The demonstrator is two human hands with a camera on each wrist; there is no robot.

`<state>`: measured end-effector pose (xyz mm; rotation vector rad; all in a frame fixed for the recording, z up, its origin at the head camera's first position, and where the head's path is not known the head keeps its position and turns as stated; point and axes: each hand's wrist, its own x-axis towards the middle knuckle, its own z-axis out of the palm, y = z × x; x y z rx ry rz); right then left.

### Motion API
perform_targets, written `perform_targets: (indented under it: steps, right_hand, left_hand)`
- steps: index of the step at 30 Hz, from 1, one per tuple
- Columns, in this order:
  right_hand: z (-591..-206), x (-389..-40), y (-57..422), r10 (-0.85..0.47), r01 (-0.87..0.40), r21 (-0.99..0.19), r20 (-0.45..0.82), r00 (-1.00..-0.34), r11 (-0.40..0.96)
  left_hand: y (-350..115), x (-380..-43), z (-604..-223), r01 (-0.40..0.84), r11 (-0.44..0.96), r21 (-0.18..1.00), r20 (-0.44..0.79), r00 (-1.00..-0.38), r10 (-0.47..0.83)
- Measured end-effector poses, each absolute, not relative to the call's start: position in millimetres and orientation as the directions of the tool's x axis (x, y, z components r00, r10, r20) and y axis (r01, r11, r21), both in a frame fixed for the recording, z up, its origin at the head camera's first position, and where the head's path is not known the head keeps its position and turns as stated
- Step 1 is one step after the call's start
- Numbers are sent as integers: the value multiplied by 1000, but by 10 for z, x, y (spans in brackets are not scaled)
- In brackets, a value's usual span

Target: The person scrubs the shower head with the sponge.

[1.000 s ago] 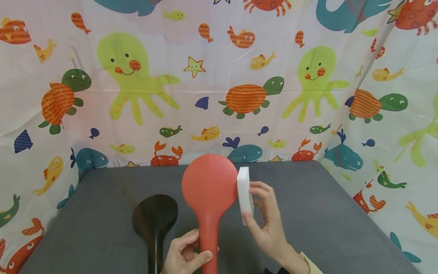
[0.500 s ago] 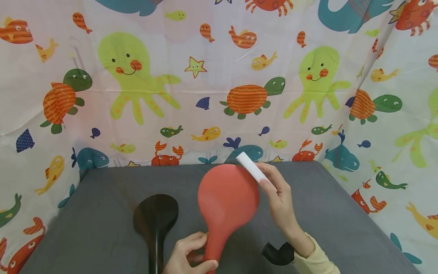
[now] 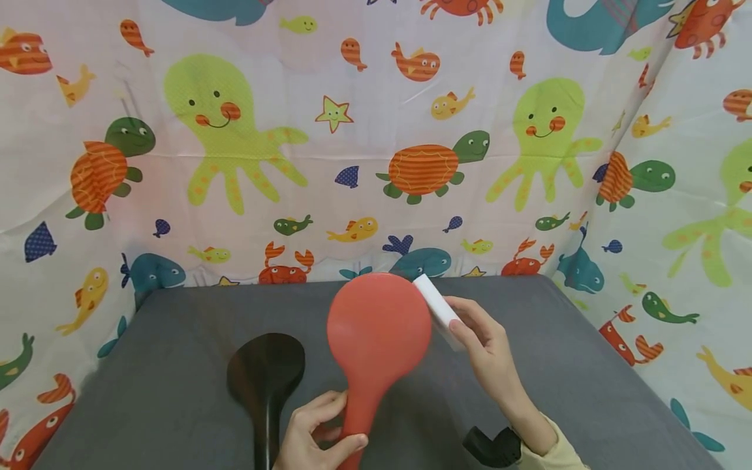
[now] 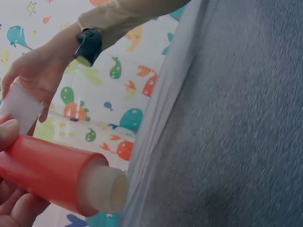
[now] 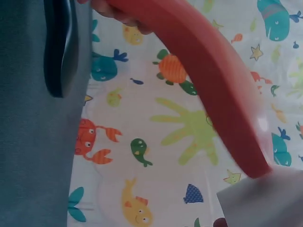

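Upright in my left hand (image 3: 320, 431) is a red shower head (image 3: 378, 320), gripped by the handle between thumb and fingers. Its smooth round back faces the head camera; the left wrist view shows a pale end piece (image 4: 110, 188) at the handle's foot. My right hand (image 3: 490, 346) pinches a white block-shaped sponge (image 3: 436, 301) and holds it tilted against the upper right rim of the red head. Contact between sponge (image 5: 265, 198) and rim also shows in the right wrist view. The front of the red head is hidden in the head view.
A black shower head (image 3: 267, 369) lies on the grey-covered table (image 3: 176, 391), left of my left hand. Behind the table hangs a white curtain (image 3: 364, 98) printed with sea animals. A black strapped device (image 3: 493, 447) sits at my right wrist.
Over the last second, the red shower head tilts and shifts right, then comes partly back left. The sponge goes from the right side up to the top right rim, then slides slightly down.
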<state>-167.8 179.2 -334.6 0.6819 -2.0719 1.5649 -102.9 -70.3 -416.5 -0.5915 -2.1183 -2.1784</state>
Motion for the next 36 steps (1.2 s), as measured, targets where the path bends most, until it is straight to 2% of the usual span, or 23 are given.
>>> perform_targets:
  steps: [3, 7, 9, 13, 15, 18, 24, 28, 31, 36]
  right_hand:
    - [-3303, -1704, 1778, -129, -636, -734, 625, -770, 236]
    - [-3135, -1738, 1711, -153, -658, -705, 643, -750, 262]
    - [-3060, -1752, 1666, -194, -688, -662, 664, -722, 296]
    - [-2980, -1742, 1598, -285, -751, -552, 701, -653, 363]
    - [-2982, -1737, 1603, -294, -764, -509, 718, -631, 397]
    - [-3012, -1747, 1661, -259, -741, -486, 725, -638, 464]
    - [-3089, -1770, 1814, -164, -611, -525, 664, -730, 593]
    - [-3077, -1767, 1791, -165, -589, -558, 629, -760, 585]
    - [-3043, -1758, 1689, -213, -636, -537, 647, -732, 554]
    - [-3007, -1683, 1516, -320, -700, -415, 674, -666, 582]
  left_hand:
    - [-713, -1056, -4199, 365, -64, 929, 368, -893, 258]
    - [-708, -1085, -4308, 535, -57, 843, 522, -788, 328]
    - [-692, -1093, -4369, 616, -27, 788, 586, -735, 341]
    - [-653, -1097, -4451, 707, 47, 705, 654, -675, 341]
    - [-640, -1095, -4463, 722, 81, 687, 665, -670, 329]
    - [-640, -1087, -4449, 720, 107, 686, 662, -678, 318]
    - [-654, -1077, -4392, 694, 130, 709, 643, -711, 285]
    - [-645, -1090, -4427, 730, 199, 654, 680, -682, 268]
    - [-638, -1100, -4475, 766, 253, 590, 714, -642, 278]
    - [-631, -1111, -4512, 801, 329, 501, 745, -592, 306]
